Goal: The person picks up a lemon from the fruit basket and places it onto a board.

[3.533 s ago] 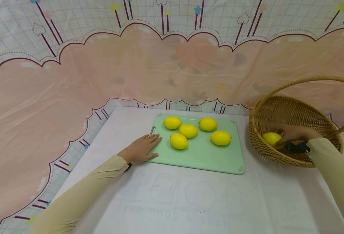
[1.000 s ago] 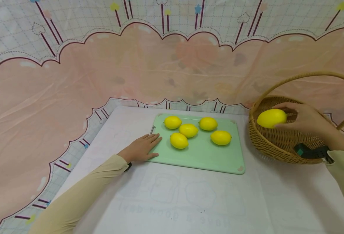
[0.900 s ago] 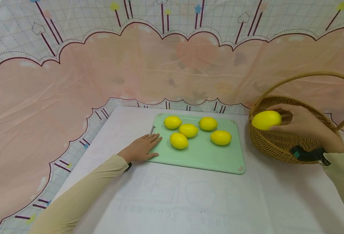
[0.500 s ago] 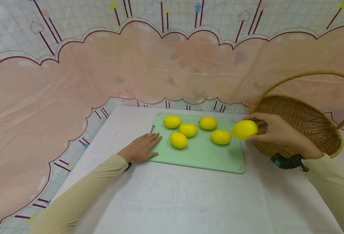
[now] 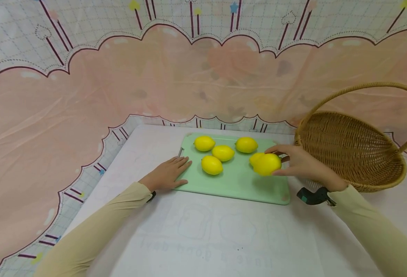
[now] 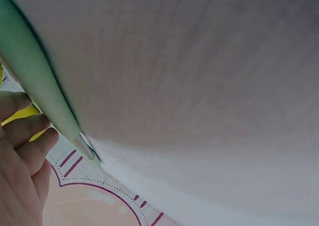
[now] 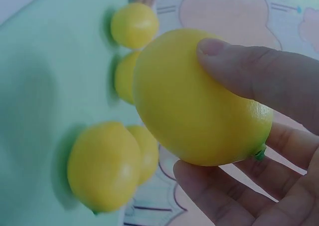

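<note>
My right hand (image 5: 302,165) pinches a yellow lemon (image 5: 267,164) between thumb and fingertips over the right part of the green cutting board (image 5: 238,188). In the head view this lemon overlaps another lemon (image 5: 255,158) lying on the board. The right wrist view shows the held lemon (image 7: 194,96) with its green stem end toward the palm. My left hand (image 5: 166,174) rests flat with spread fingers on the board's left edge. Further lemons lie on the board: one at the back left (image 5: 204,143), one at the back right (image 5: 246,145), and others near the middle (image 5: 223,153).
A wicker basket (image 5: 352,154) with a tall arched handle stands right of the board, its inside facing me. White cloth (image 5: 196,238) covers the table, and a patterned pink cloth (image 5: 189,84) hangs behind it.
My right hand has lifted the lemon out of the basket and carried it left until it is over the board. The left hand has stayed on the board's edge.
</note>
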`<state>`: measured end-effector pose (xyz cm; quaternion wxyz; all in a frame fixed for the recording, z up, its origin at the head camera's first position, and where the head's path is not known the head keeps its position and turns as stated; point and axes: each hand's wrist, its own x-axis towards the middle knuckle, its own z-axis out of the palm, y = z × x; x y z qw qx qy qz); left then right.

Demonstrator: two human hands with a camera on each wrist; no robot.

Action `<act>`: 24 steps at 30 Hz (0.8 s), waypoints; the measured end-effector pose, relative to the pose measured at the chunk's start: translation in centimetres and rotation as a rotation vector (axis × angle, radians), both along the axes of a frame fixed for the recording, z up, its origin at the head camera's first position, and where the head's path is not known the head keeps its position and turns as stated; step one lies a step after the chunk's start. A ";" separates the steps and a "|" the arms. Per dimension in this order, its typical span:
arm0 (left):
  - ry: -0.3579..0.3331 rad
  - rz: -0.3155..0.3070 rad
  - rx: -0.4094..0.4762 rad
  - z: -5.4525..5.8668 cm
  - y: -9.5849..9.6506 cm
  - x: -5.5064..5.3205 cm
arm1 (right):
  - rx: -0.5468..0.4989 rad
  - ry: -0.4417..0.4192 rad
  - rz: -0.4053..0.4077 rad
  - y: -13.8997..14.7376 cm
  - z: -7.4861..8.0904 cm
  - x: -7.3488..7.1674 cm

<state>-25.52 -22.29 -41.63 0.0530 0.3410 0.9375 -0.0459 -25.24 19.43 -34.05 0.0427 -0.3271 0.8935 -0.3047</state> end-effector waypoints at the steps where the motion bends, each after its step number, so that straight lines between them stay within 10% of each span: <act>1: 0.001 -0.002 0.000 0.0 0.0 0.0 | -0.007 -0.004 0.010 -0.2 -0.3 -0.1; 24: 0.006 -0.018 0.013 -0.3 -0.1 -0.3 | -0.027 -0.007 -0.021 -4.4 -6.0 -0.7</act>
